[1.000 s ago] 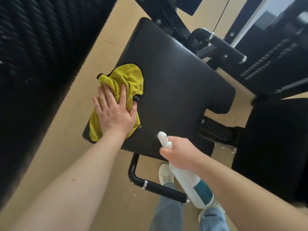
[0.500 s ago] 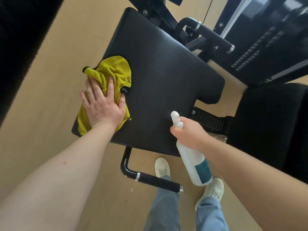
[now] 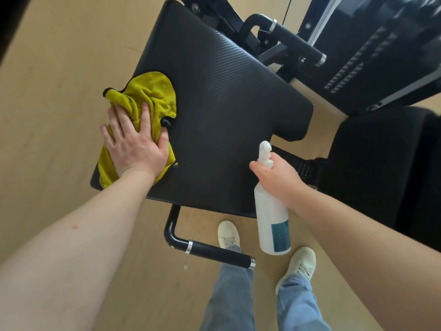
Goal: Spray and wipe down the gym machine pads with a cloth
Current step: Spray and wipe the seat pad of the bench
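Presently, left hand point(image 3: 133, 146): flat, fingers spread, pressing the yellow cloth point(image 3: 148, 101) on the black pad point(image 3: 226, 115).
Right hand point(image 3: 279, 177): gripping the white spray bottle point(image 3: 272, 220) by its neck.

A crumpled yellow-green microfibre cloth point(image 3: 152, 96) lies on the left edge of the broad black ribbed vinyl pad point(image 3: 226, 111). The left hand point(image 3: 133, 146) rests flat on the cloth's near half. The right hand point(image 3: 279, 177) grips the neck of a white plastic spray bottle point(image 3: 272, 218) at the pad's near right corner, and the bottle's body hangs below the pad's near edge. A black L-shaped foam-grip handle point(image 3: 214, 253) juts out under that near edge. A second black foam-grip handle point(image 3: 296, 41) sits behind the pad's far right side. A black padded block point(image 3: 381, 163) stands to the right, apart from the pad.
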Action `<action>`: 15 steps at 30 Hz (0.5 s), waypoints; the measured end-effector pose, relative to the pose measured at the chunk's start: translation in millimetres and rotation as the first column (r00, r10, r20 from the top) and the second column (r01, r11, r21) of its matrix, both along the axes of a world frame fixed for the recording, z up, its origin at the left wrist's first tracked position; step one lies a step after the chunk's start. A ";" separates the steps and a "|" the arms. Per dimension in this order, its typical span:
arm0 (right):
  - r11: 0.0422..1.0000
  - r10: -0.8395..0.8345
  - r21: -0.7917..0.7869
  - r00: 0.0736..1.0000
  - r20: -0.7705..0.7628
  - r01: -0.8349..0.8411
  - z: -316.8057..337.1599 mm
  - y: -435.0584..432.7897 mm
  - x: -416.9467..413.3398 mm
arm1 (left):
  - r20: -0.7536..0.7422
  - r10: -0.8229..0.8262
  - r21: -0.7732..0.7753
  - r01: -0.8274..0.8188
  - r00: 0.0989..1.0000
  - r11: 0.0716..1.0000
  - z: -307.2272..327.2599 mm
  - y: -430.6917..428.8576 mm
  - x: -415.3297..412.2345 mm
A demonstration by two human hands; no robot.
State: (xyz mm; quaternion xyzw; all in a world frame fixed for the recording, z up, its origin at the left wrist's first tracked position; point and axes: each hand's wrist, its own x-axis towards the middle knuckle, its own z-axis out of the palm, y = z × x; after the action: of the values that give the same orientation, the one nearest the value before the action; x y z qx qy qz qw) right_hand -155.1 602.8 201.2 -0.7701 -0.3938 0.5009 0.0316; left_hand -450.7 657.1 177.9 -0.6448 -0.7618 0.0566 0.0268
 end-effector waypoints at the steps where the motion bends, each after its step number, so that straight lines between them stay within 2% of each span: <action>1: 1.000 0.018 -0.004 1.000 0.005 -0.018 -1.0 -4.2 -0.1 | 0.000 0.000 -0.001 0.000 1.000 1.000 0.0 0.1 -0.1; 5: 0.998 0.064 -0.010 0.997 0.037 -0.064 -4.7 -22.4 -1.8 | -0.001 0.000 0.000 0.000 1.000 1.000 1.4 1.1 -0.4; 15: 0.983 0.148 -0.102 0.986 -0.075 -0.155 -0.9 -66.3 -8.9 | -0.011 0.006 -0.006 -0.006 1.000 1.000 0.9 0.1 0.4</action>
State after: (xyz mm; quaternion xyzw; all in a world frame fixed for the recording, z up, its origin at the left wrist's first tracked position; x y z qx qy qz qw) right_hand -164.0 536.5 200.3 -0.7211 -0.4224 0.5480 -0.0350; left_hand -450.3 657.2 178.9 -0.6421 -0.7635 0.0624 0.0286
